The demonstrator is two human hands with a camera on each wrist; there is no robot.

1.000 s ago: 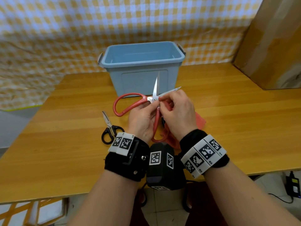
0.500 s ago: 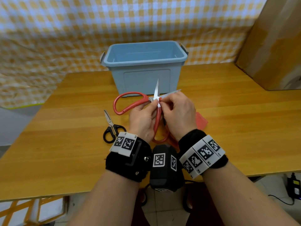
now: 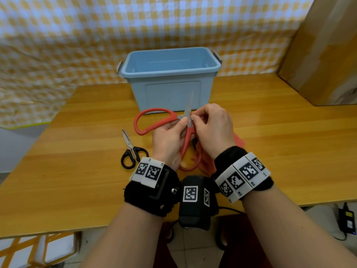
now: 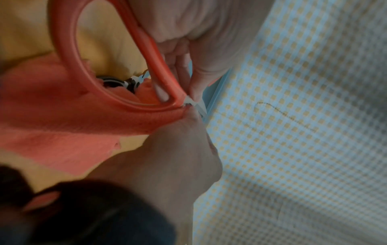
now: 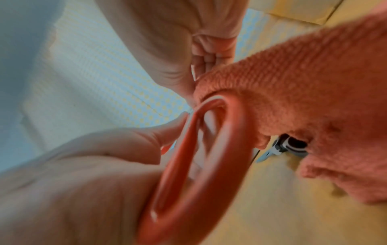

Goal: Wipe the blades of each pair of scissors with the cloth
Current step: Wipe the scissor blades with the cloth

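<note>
My left hand (image 3: 180, 124) grips the large red-handled scissors (image 3: 150, 120) near the pivot, above the table. One blade (image 3: 189, 105) points up in front of the bin; the other is hidden under my right fingers. My right hand (image 3: 197, 118) pinches the orange-red cloth (image 4: 62, 116) against the scissors at the pivot, and the rest of the cloth (image 3: 239, 141) hangs down to the table beneath that hand. In the right wrist view the cloth (image 5: 293, 82) drapes over a red handle loop (image 5: 220, 149). A small pair of black-handled scissors (image 3: 131, 151) lies shut on the table left of my left hand.
A light blue plastic bin (image 3: 170, 78) stands just behind the hands. A tall cardboard box (image 3: 324, 55) stands at the far right on the wooden table (image 3: 289, 151). A yellow checked cloth (image 3: 58, 45) hangs behind. A black device (image 3: 195, 202) sits between my wrists at the near edge.
The blade that stuck out to the right past my right fingers no longer shows; those fingers now cover it. Both hands stay at the pivot.
</note>
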